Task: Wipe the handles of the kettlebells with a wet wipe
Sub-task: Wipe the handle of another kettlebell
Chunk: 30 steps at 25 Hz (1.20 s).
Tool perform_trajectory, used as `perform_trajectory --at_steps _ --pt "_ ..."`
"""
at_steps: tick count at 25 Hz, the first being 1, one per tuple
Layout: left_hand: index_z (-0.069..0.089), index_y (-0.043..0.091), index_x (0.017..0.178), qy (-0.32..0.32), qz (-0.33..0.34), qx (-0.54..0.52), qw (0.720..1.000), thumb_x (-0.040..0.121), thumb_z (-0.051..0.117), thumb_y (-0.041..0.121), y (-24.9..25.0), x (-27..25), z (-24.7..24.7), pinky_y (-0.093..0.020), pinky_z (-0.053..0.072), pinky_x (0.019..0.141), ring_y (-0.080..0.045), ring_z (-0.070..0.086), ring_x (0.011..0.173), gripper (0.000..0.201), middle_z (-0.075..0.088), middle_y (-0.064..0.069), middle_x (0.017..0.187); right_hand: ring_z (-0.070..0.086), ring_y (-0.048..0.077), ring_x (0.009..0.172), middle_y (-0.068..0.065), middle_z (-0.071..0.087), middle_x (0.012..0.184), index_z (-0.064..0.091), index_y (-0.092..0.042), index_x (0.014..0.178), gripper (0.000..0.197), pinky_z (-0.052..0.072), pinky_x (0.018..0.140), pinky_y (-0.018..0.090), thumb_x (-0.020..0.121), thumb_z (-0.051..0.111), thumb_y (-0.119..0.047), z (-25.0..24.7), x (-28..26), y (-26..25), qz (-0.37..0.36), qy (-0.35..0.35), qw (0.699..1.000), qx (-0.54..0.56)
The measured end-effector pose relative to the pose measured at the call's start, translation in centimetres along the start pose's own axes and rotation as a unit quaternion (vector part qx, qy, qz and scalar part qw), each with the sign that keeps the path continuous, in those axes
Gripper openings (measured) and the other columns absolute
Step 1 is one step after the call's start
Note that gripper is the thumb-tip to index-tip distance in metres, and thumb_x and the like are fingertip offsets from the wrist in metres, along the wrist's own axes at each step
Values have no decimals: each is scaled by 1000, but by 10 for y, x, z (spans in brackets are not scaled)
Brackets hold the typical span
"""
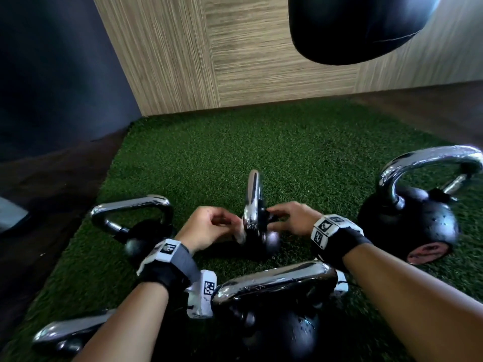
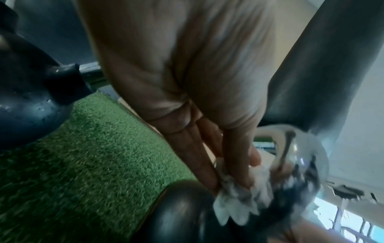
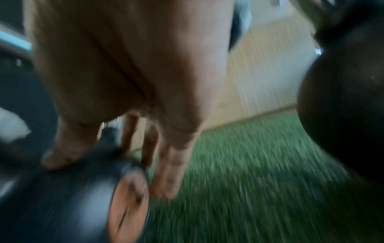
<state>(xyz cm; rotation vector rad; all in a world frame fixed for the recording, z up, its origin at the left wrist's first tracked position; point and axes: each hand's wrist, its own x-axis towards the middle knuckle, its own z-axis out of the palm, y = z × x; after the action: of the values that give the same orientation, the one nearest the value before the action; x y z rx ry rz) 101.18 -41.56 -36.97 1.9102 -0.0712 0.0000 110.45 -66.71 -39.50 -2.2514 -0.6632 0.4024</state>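
A small black kettlebell (image 1: 264,239) lies tipped on the green turf, its chrome handle (image 1: 253,197) pointing away from me. My left hand (image 1: 230,226) pinches a crumpled white wet wipe (image 1: 240,235) against the base of that handle. In the left wrist view the wipe (image 2: 234,197) is bunched under my left hand's (image 2: 239,177) fingers, beside the chrome handle (image 2: 290,156). My right hand (image 1: 274,218) grips the kettlebell from the right. The blurred right wrist view shows its thumb on the black body (image 3: 62,197) and its fingers (image 3: 166,180) down past the orange base disc (image 3: 130,202).
Several more chrome-handled kettlebells ring my hands: one left (image 1: 136,231), a large one right (image 1: 407,226), one close under my wrists (image 1: 274,309), one at bottom left (image 1: 65,333). A black punching bag (image 1: 360,27) hangs above. A wood-panel wall (image 1: 235,61) borders the turf (image 1: 261,142).
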Motion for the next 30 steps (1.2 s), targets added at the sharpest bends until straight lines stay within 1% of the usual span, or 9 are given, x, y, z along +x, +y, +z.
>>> perform_trajectory --at_steps 3,5,11,18,21,23,25,27,30 --pt "76 23 76 98 27 -84 991 75 80 5 25 8 -22 -10 53 73 3 71 77 19 78 10 80 67 5 61 -5 77 94 65 -36 122 34 57 60 27 90 72 -28 -43 1 -33 -25 111 991 70" --pt "74 23 84 123 38 -149 980 70 80 13 49 13 -29 -14 56 72 -2 72 77 17 78 7 81 68 13 64 1 78 85 73 -30 111 25 57 65 30 87 76 -23 -66 0 -67 -86 167 969 159" --pt "68 11 92 65 12 -292 954 64 78 10 112 31 -26 -16 58 58 -11 76 70 30 79 -6 84 76 26 85 -1 80 94 78 -21 104 34 63 80 42 71 84 -26 -82 -8 -132 -194 86 962 170" --pt "59 16 89 120 -11 -197 973 54 86 34 95 52 0 -20 58 52 -11 73 58 48 76 -1 69 77 29 87 6 80 92 80 -14 103 23 63 83 43 81 83 -18 -65 2 -103 -157 120 954 225" --pt "64 12 93 127 -71 -98 984 86 77 29 67 61 -1 -27 59 54 -18 75 63 23 77 -11 84 77 23 77 9 80 85 82 -11 95 14 64 73 33 84 81 -19 -54 9 -74 -118 145 948 259" --pt "63 6 113 79 -119 65 988 96 65 7 38 62 -3 -31 58 65 -23 74 76 17 74 -11 94 76 18 71 6 79 77 83 -13 85 8 64 70 31 81 83 -20 -48 16 -50 -40 198 945 257" --pt "55 13 134 -57 -94 265 958 83 76 1 9 56 4 -25 52 85 -18 68 105 57 70 -2 118 77 18 71 1 78 70 83 -15 80 11 64 71 33 79 84 -26 -39 24 -28 54 224 952 200" --pt "54 31 128 -162 -38 295 941 62 95 15 -10 48 20 -5 45 89 11 60 108 80 66 25 118 78 23 75 3 78 73 82 -12 82 14 65 74 37 79 84 -25 -28 34 -16 124 208 957 162" --pt "57 37 105 -180 9 268 946 59 97 31 -28 47 48 6 39 80 25 54 99 61 64 37 100 77 27 76 11 79 82 82 -11 89 16 64 76 39 80 84 -24 -14 48 -11 135 200 960 142"
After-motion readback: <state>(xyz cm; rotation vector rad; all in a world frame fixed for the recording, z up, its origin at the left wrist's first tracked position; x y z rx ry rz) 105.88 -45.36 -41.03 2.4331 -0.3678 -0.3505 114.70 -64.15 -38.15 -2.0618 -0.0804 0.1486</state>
